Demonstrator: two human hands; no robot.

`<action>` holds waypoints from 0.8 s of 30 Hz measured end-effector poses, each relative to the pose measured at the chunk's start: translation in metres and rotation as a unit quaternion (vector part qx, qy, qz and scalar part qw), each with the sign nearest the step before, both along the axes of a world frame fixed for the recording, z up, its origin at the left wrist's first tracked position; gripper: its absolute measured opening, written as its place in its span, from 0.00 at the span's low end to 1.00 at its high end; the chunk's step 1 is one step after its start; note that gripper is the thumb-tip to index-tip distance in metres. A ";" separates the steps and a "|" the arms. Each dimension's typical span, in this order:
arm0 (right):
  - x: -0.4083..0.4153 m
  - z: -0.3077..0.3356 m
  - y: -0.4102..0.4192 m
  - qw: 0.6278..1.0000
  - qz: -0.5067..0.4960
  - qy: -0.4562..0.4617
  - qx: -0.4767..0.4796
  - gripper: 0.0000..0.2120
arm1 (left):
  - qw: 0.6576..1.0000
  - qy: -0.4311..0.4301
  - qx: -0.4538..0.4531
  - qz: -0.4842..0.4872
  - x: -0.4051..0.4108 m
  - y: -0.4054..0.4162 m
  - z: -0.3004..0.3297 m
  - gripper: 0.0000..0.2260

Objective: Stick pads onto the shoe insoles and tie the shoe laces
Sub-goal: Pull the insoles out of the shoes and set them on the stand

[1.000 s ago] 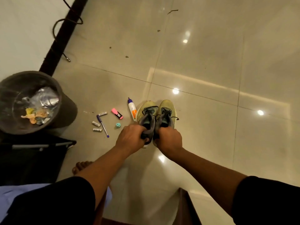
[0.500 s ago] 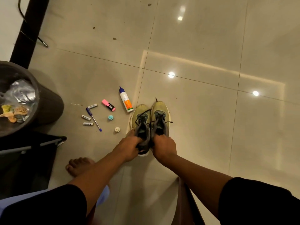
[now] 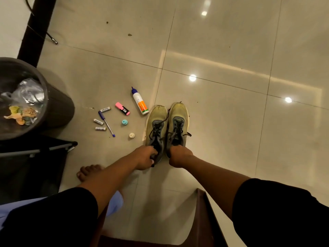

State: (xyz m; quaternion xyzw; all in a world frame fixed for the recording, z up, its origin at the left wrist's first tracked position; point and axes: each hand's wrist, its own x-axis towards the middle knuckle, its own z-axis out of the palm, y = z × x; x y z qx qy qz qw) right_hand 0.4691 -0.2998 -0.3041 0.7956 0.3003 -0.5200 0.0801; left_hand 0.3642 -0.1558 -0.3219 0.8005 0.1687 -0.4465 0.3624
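Two yellow-green sneakers with grey tongues and dark loose laces stand side by side on the tiled floor, toes pointing away from me. My left hand (image 3: 145, 157) grips the heel of the left shoe (image 3: 156, 125). My right hand (image 3: 179, 156) grips the heel of the right shoe (image 3: 178, 122). A white glue bottle (image 3: 140, 101) with a blue cap and orange label lies just left of the shoes. The insoles are hidden inside the shoes, and I see no pads.
Left of the shoes lie a pink highlighter (image 3: 122, 108), a blue pen (image 3: 106, 124), three small white tubes (image 3: 98, 121), a teal cap (image 3: 124, 122) and a white cap (image 3: 131, 135). A dark bin (image 3: 58, 107) with rubbish stands at far left. My bare foot (image 3: 89, 172) rests on the floor; a brown stool (image 3: 204, 220) is below.
The shoes came down toward the floor with both hands still on their heels. The view tilted, so everything sits lower and the white cap has come into sight.
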 end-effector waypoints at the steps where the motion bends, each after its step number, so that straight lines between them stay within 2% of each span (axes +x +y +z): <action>1: 0.002 0.001 0.001 1.000 0.008 0.002 0.003 0.16 | 1.000 -0.002 0.004 -0.003 0.001 0.002 0.003 0.20; 8: 0.018 0.025 0.025 0.999 0.053 0.007 0.006 0.12 | 0.999 -0.014 0.044 0.018 0.012 0.029 0.041 0.19; 15: 0.026 0.067 0.094 0.989 0.033 -0.054 0.137 0.12 | 0.986 -0.053 0.133 0.085 0.015 0.080 0.108 0.20; 18: 0.024 0.108 0.133 0.973 0.036 -0.097 0.207 0.14 | 0.967 -0.089 0.191 0.145 -0.002 0.105 0.148 0.19; 24: 0.003 0.196 0.202 0.934 0.074 -0.129 0.324 0.08 | 0.926 -0.144 0.258 0.237 -0.070 0.142 0.240 0.18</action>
